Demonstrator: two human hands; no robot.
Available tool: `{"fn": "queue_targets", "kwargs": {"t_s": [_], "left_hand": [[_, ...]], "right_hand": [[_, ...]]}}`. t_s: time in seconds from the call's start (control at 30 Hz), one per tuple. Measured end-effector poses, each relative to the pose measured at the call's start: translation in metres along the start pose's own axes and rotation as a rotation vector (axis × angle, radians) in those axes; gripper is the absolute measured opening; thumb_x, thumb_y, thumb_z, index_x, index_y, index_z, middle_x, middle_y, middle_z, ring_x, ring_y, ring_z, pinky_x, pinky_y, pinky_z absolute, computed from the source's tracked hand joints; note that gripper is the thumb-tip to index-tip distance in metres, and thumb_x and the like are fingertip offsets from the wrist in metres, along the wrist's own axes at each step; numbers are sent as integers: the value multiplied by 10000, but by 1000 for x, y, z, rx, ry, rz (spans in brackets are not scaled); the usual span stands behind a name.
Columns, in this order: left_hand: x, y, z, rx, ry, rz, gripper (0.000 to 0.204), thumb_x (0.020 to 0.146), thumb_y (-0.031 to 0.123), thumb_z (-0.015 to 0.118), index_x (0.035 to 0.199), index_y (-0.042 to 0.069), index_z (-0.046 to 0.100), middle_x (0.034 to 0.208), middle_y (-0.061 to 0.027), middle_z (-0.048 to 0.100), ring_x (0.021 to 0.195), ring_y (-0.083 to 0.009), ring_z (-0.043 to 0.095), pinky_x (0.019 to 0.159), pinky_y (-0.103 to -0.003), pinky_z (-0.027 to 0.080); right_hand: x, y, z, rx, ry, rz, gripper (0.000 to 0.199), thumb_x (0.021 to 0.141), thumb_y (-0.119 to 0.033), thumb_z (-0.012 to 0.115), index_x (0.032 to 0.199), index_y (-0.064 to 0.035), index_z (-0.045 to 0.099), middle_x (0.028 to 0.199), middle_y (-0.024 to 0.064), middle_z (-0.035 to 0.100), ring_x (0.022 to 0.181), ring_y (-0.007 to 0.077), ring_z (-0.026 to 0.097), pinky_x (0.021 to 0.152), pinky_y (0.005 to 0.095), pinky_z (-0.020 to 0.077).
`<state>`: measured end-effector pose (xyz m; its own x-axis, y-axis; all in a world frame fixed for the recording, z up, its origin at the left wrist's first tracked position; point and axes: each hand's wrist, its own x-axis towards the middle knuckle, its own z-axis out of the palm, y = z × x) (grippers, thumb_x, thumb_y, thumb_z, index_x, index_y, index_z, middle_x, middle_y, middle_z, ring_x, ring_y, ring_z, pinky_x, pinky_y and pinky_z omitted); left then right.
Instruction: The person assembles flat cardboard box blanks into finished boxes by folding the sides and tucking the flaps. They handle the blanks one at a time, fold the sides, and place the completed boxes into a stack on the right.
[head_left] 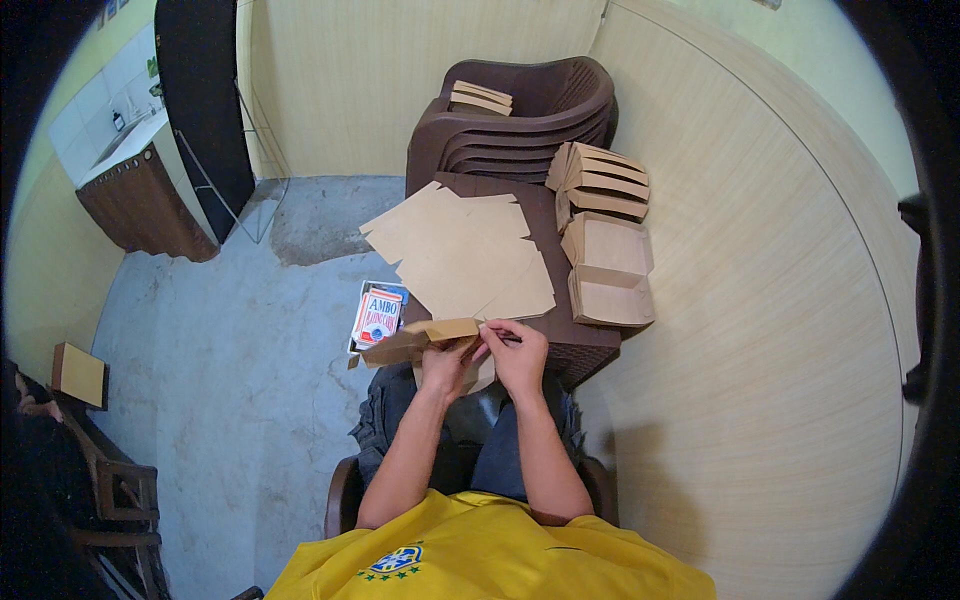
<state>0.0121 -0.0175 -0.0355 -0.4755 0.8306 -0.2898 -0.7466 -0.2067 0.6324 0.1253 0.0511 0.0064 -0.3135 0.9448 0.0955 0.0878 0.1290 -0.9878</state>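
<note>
Both hands are at the near edge of a dark brown plastic table (590, 345), closed together on one piece of work. The left hand (445, 365) grips a partly folded brown cardboard box blank (420, 340) from below, fingers curled around its underside. The right hand (520, 355) pinches a flap of the same blank at its right end, fingertips touching the left hand's. The blank is held just above the person's lap, tilted, its long side extending to the left beyond the table edge. On the table, just beyond the hands, lies a loose spread of flat brown cardboard sheets (460, 250). To the right of the sheets stand finished open brown cardboard boxes (610, 270), with a nested stack of them behind. A stack of dark brown plastic chairs (540, 120) stands at the far end, bearing a few more folded pieces. A red and white printed carton (378, 315) rests on the grey concrete floor (230, 360), just left of the table.
</note>
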Motion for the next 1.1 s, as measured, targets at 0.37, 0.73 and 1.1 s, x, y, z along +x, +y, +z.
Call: {"fn": "queue_targets", "kwargs": {"t_s": [0.37,0.73,1.1], "left_hand": [[6,-17,-5,-4,-3,32,228,1020,4,721,1248,6,712,1174,-69,747,1017,-165,719,880,-304,589],[-6,-6,3,666,-33,295,213,1051,84,600,1153,-28,750,1062,-99,756,951,-232,730,851,-355,587],[-29,35,41,631,-14,435,291,1066,234,598,1065,-16,747,1020,-151,760,946,-300,763,878,-403,619]], "right_hand": [[-6,5,3,-181,-105,-146,225,895,-20,802,1117,-28,834,1094,99,706,892,184,707,793,299,597],[-8,-39,-10,-185,-159,-237,428,899,-78,832,1311,-63,715,1156,86,641,780,162,629,721,307,586],[6,-41,-17,-572,65,-548,177,1052,-144,658,1186,-55,731,1031,194,708,914,392,739,770,472,603]]}}
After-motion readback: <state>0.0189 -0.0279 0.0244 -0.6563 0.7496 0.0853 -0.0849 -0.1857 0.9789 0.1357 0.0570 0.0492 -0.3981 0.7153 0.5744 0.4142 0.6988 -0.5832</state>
